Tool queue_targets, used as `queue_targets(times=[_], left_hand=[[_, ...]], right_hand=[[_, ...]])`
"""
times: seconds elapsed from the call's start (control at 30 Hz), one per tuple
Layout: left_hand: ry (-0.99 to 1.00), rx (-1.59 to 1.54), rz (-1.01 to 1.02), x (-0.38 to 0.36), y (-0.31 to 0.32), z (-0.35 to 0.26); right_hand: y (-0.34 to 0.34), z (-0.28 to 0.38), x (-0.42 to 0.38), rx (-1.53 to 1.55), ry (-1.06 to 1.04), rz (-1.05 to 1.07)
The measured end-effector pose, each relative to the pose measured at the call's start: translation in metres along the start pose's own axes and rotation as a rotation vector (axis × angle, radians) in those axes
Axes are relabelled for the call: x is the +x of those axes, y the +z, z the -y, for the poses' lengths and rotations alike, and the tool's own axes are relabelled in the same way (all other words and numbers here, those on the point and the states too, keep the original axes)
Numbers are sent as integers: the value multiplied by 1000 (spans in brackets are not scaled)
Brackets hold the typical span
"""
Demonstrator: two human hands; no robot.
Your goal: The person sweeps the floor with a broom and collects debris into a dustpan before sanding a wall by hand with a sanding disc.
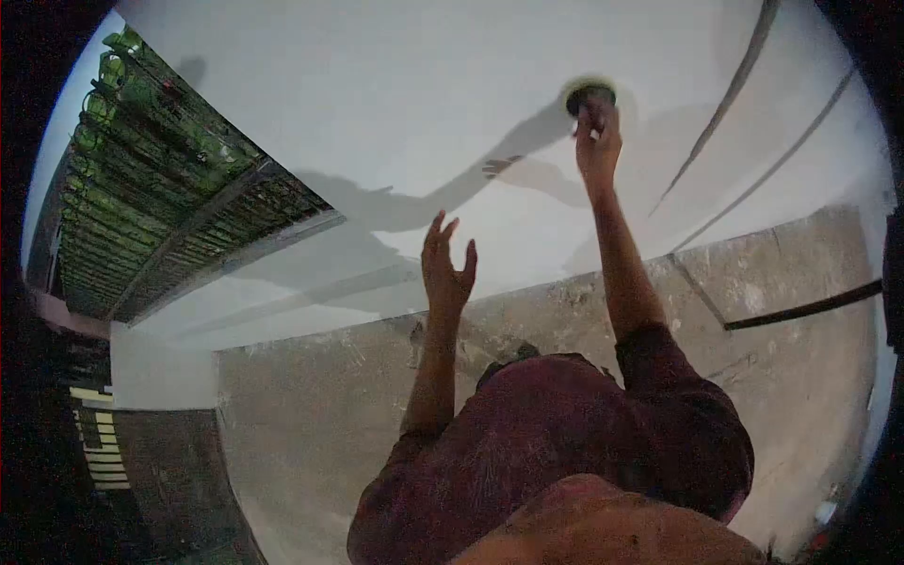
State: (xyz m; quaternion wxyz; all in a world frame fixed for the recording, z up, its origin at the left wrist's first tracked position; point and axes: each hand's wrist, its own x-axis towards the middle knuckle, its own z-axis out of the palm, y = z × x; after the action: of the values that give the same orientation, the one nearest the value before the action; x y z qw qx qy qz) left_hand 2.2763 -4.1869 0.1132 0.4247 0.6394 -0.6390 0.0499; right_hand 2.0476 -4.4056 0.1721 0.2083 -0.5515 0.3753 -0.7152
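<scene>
High up on the white wall (377, 104), a round dark pad (588, 95) with a pale yellowish rim lies against the surface. My right hand (600, 149) grips it from behind, the arm stretched far forward. I cannot make out exactly what kind of tool the pad is. Lower and to the left, my left hand (446, 268) is raised in front of the wall with its fingers apart and nothing in them. Whether its fingertips touch the wall is hard to tell. Shadows of both arms fall across the white surface.
A barred window opening (179, 188) with green plants behind it is at the left. Below the wall runs a stained, dusty floor (311, 424). A dark strip (805, 306) lies at the right. A dark doorway area with light slats (102, 447) shows at lower left.
</scene>
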Motion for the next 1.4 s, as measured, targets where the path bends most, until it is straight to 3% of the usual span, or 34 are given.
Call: queue_targets(times=[0.17, 0.27, 0.3, 0.33, 0.37, 0.4, 0.43, 0.5, 0.57, 0.63, 0.7, 0.8, 0.93, 1.13, 1.17, 1.23, 1.3, 1.4], left_hand=[[-45, -86, -14, 16, -26, 12], [2, -87, 6, 8, -27, 24], [-10, -121, 21, 7, -27, 26], [44, -93, 4, 4, -30, 29], [65, -104, 5, -1, -31, 33], [62, -119, 21, -3, -30, 38], [58, -136, 34, -2, -30, 40], [53, -155, 72, -5, -33, 44], [58, -195, 89, -6, -38, 43], [76, -194, 87, -9, -39, 42], [94, -192, 82, -15, -39, 44], [103, -208, 87, -24, -40, 47], [17, -289, 105, -33, -43, 54], [136, -206, 88, -28, -50, 58], [140, -216, 74, -28, -50, 55], [67, -271, 94, -30, -51, 51], [79, -276, 90, -32, -51, 57], [100, -282, 92, -32, -52, 68]], right_hand=[[16, 46, 43, -37, -104, 72], [31, -6, -13, -205, 90, 34], [42, -50, -42, -342, -185, -65], [41, -46, -71, -159, -82, 57], [44, -79, -90, -201, -119, 72], [46, -77, -104, 102, 114, 79], [45, -60, -105, 51, 208, 21], [54, -45, -75, 50, 121, -131], [46, -24, -20, 4, -23, -116], [34, 30, 31, 82, 123, -133], [29, 57, 65, 103, -75, -180], [40, 68, 65, 45, -113, -163], [61, 82, 40, -64, -101, 39], [25, 97, 139, -49, -178, -418], [15, 105, 145, 12, -63, -411], [11, 91, 158, -212, -180, -448], [28, 99, 125, -391, -279, -313], [45, 90, 108, -545, -265, -102]])
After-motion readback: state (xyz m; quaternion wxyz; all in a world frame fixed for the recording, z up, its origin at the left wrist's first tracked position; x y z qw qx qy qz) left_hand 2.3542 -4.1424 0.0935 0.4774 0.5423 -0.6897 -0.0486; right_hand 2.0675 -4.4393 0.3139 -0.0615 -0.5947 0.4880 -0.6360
